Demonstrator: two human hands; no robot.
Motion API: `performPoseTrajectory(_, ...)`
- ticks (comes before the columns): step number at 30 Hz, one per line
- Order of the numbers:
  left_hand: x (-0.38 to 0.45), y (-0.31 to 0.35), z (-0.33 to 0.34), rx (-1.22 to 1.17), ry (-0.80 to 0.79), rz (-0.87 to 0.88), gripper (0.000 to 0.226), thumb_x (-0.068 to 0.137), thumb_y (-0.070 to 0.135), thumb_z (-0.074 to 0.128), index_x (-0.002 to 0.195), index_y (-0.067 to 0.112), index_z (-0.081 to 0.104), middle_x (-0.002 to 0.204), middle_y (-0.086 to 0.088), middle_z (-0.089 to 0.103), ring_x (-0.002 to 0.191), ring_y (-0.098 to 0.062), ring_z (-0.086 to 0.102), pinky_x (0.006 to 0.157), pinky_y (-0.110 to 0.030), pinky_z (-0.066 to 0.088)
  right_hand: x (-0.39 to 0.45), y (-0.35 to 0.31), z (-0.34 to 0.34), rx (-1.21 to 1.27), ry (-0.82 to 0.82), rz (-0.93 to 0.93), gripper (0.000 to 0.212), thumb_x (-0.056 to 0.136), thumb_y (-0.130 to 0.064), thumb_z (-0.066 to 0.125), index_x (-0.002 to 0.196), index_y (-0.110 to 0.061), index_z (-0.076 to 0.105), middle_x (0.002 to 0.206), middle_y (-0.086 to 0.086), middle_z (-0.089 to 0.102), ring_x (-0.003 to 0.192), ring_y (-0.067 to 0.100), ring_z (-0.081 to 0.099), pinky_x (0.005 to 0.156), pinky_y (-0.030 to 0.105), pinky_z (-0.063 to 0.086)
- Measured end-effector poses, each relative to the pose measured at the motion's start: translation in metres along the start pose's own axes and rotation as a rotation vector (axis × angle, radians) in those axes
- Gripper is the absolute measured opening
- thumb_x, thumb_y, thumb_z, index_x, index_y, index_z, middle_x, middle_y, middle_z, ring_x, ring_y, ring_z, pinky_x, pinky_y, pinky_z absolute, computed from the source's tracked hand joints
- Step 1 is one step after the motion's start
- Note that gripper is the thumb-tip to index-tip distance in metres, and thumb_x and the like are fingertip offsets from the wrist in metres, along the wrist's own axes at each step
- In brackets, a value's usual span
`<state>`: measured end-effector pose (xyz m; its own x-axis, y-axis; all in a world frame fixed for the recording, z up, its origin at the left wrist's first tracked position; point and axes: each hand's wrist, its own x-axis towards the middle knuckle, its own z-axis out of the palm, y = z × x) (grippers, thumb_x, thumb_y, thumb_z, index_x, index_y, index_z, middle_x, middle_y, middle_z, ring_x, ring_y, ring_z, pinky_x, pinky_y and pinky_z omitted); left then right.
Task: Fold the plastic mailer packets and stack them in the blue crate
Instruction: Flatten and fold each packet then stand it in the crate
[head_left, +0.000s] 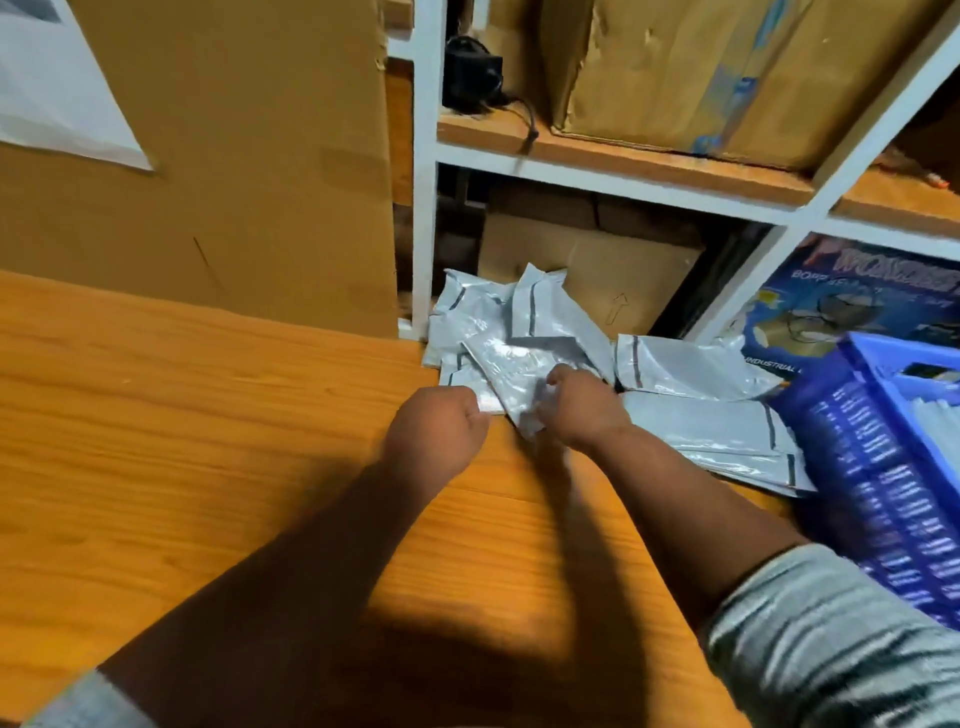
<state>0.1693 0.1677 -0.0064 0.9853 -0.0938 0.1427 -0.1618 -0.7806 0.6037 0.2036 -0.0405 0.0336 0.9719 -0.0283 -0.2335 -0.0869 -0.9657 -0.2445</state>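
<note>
Both hands work one grey mailer (501, 371) at the near edge of the loose mailer pile (524, 322). The left hand (434, 428) pinches its near corner, and the right hand (582, 405) has fingers curled round its crumpled edge. The fold looks barely begun. Right of the pile, the blue crate (883, 447) seems to hold some pale packets already, though blur hides how many. Several mailers lie unfolded. Left of the pile the desk (182, 415) offers open room; behind it the shelf frame (426, 208) crowds close.
</note>
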Motion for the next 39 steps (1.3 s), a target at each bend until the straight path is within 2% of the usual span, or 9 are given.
performPoseTrajectory(7,0.007,-0.030,0.007,-0.087,0.064,-0.023,0.044,0.094,0.041,0.075,0.065,0.018,0.052,0.061,0.003,0.055,0.063,-0.019,0.058,0.059,-0.044,0.052,0.043,-0.023,0.025,0.039,0.121,0.142,0.082,0.085,-0.048,0.083,0.148,-0.017,0.039,0.152,0.013,0.043,0.129,0.037,0.059,0.099,0.047,0.054)
performPoseTrajectory(10,0.010,-0.028,0.004,-0.118,0.093,-0.016,0.041,0.094,0.037,0.076,0.065,0.018,0.053,0.061,0.004,0.055,0.062,-0.017,0.057,0.059,-0.046,0.052,0.043,-0.021,0.027,0.042,0.151,0.149,0.063,0.086,-0.047,0.082,0.135,-0.018,0.056,0.140,0.012,0.055,0.119,0.034,0.065,0.094,0.042,0.054)
performPoseTrajectory(13,0.006,-0.017,-0.002,-0.159,0.158,0.060,0.028,0.093,0.034,0.076,0.073,0.023,0.059,0.071,0.008,0.059,0.069,-0.015,0.060,0.062,-0.044,0.052,0.013,-0.008,0.024,-0.109,0.321,-0.027,0.021,0.086,-0.035,0.072,0.099,-0.022,0.062,0.113,0.008,0.061,0.101,0.036,0.062,0.072,0.038,0.047)
performPoseTrajectory(16,-0.016,-0.001,0.001,-0.235,0.229,0.155,0.011,0.093,0.026,0.074,0.093,0.021,0.065,0.093,0.007,0.061,0.081,-0.018,0.064,0.068,-0.041,0.053,-0.035,0.020,0.025,-0.203,0.379,-0.198,0.026,0.077,-0.031,0.074,0.097,-0.021,0.060,0.107,0.005,0.057,0.098,0.035,0.053,0.070,0.040,0.043)
performPoseTrajectory(19,-0.044,0.013,0.015,-0.235,0.225,0.247,0.020,0.092,0.022,0.071,0.109,0.014,0.066,0.110,-0.003,0.060,0.099,-0.028,0.062,0.079,-0.043,0.053,-0.091,0.057,0.038,-0.193,0.301,-0.370,0.027,0.083,-0.016,0.072,0.103,-0.017,0.054,0.115,0.009,0.058,0.100,0.036,0.055,0.080,0.048,0.048)
performPoseTrajectory(25,-0.103,0.030,0.063,-0.049,-0.048,0.427,0.028,0.097,0.035,0.064,0.116,0.014,0.069,0.118,-0.003,0.061,0.111,-0.030,0.057,0.093,-0.049,0.051,-0.176,0.148,0.087,-0.224,-0.050,-0.424,0.069,0.083,-0.029,0.062,0.149,-0.011,0.048,0.161,0.012,0.048,0.150,0.031,0.042,0.122,0.054,0.033)
performPoseTrajectory(29,-0.129,0.049,0.089,0.054,-0.132,0.385,0.037,0.101,0.041,0.058,0.122,0.012,0.067,0.124,-0.006,0.062,0.119,-0.033,0.057,0.101,-0.052,0.048,-0.200,0.183,0.094,-0.138,-0.070,-0.449,0.060,0.087,-0.033,0.047,0.143,-0.013,0.051,0.170,0.008,0.036,0.159,0.027,0.029,0.125,0.061,0.028)
performPoseTrajectory(33,-0.164,0.079,0.114,0.103,-0.061,0.239,0.045,0.106,0.035,0.046,0.135,0.004,0.062,0.147,-0.020,0.057,0.142,-0.040,0.048,0.118,-0.055,0.040,-0.219,0.212,0.098,-0.084,-0.030,-0.511,0.047,0.090,-0.035,0.052,0.134,-0.019,0.054,0.170,0.006,0.035,0.160,0.025,0.027,0.127,0.062,0.020)
performPoseTrajectory(39,-0.190,0.115,0.159,0.352,-0.165,-0.130,0.068,0.110,0.044,0.020,0.170,0.011,0.020,0.179,-0.014,0.006,0.166,-0.033,0.000,0.133,-0.056,0.006,-0.232,0.204,0.101,0.057,0.164,-0.422,0.037,0.109,-0.053,0.044,0.129,-0.026,0.058,0.158,0.003,0.048,0.151,0.026,0.041,0.124,0.065,0.020)
